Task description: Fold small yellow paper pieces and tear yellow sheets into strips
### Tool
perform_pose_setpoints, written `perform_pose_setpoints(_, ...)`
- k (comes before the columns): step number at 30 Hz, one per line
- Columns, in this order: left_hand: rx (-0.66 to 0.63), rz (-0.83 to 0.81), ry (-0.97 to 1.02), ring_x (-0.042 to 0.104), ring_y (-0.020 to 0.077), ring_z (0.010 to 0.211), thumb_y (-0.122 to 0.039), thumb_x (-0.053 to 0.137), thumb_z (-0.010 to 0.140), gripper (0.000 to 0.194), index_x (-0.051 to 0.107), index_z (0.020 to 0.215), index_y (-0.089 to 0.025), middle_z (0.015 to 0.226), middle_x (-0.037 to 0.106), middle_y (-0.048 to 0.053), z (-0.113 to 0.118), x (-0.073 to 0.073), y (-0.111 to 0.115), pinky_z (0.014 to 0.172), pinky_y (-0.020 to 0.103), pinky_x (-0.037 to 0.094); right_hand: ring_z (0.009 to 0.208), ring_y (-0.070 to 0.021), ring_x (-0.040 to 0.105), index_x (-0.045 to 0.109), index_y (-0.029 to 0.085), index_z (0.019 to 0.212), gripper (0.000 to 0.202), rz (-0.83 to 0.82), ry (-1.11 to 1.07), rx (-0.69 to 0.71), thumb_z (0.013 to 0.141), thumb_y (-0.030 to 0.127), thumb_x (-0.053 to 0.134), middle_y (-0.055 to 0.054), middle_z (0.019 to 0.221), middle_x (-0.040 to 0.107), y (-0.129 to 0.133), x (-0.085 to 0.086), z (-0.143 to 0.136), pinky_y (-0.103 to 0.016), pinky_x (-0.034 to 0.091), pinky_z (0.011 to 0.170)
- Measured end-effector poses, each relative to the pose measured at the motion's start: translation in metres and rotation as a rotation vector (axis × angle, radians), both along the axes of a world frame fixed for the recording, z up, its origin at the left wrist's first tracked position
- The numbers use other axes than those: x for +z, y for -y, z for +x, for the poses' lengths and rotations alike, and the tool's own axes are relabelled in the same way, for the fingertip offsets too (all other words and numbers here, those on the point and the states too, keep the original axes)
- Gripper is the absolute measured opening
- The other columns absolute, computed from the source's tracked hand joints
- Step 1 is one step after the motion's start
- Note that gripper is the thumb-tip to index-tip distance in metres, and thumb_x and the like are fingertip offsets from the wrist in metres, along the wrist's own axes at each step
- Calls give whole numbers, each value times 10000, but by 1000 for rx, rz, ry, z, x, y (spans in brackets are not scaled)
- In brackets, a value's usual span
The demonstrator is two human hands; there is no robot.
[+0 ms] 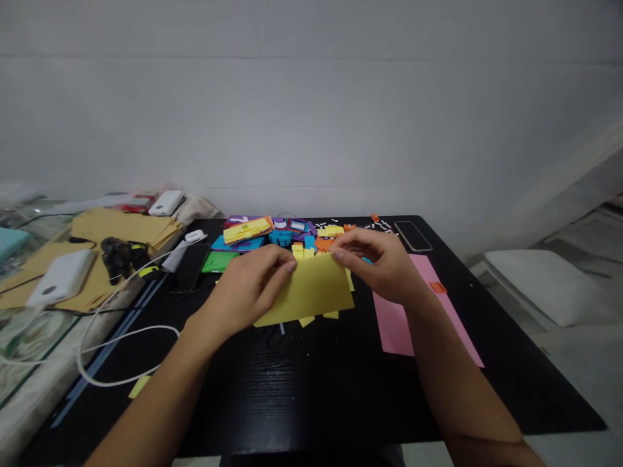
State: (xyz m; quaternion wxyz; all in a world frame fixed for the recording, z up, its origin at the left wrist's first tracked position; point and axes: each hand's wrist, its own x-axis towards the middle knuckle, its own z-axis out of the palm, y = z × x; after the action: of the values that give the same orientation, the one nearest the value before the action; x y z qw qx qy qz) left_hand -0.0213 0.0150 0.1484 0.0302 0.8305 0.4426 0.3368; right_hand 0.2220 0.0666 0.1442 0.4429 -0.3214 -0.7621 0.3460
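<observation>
A yellow sheet of paper (314, 288) hangs above the black table (292, 395), held up by its top edge. My left hand (257, 279) pinches its upper left corner, and my right hand (372, 256) pinches the upper right corner. Behind and partly below the sheet lie small yellow paper pieces (332, 315), some hidden by it. A pink sheet (395, 324) lies flat on the table beneath my right forearm, with a small orange piece (438, 287) on it.
Stacked yellow strips (247, 230), green paper (219, 261) and a dark phone (189, 267) sit at the back left. Another phone (413, 236) lies back right. A white cable (97, 383) loops at left, near black binoculars (117, 259). A white stool (535, 285) stands right.
</observation>
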Motion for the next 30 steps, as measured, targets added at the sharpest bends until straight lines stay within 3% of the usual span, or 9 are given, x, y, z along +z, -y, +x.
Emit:
perform_pose_setpoints(5,6,12,25,624,135,679,-242,517,1026,151,633,942,-194,792,696,7,2,-1,1,635,260,463,687,-137,645,762,185,851,152,19,-3,-54,877,335,750,-25,783,728,1,-3,-5,-273,518,624)
perform_pose_setpoints(12,132,91,27,632,161,690,-302,552,995,167,658,910,-205,790,704,15,-38,3,-11,655,285,466,776,-210,728,766,215,856,144,-13,-209,-291,849,358,785,-48,822,763,-16,0,22,-344,607,682)
perform_pose_setpoints(16,202,136,24,662,181,747,-292,578,972,144,678,926,-198,840,729,29,-49,3,-15,692,298,478,789,-213,727,762,232,862,128,-4,-234,-314,870,360,773,-48,837,762,-17,1,26,-357,608,698)
perform_pose_setpoints(21,93,99,-59,705,201,891,-259,560,980,148,684,1017,-187,971,761,51,-26,1,-8,830,312,524,770,-198,708,761,214,840,140,16,-82,-180,863,352,772,-40,825,759,-5,4,13,-324,569,681)
perform_pose_setpoints(26,-17,90,50,698,157,802,-227,554,999,118,657,1046,-193,921,754,31,12,-10,5,738,262,527,717,-146,653,744,207,840,173,108,71,-38,925,355,716,-8,785,732,11,4,-4,-279,514,679)
perform_pose_setpoints(30,-31,71,78,636,120,686,-196,555,992,87,632,952,-197,803,698,-4,21,-11,11,641,226,481,708,-140,641,731,212,830,155,135,90,-1,937,320,704,4,768,719,16,5,-7,-276,502,675)
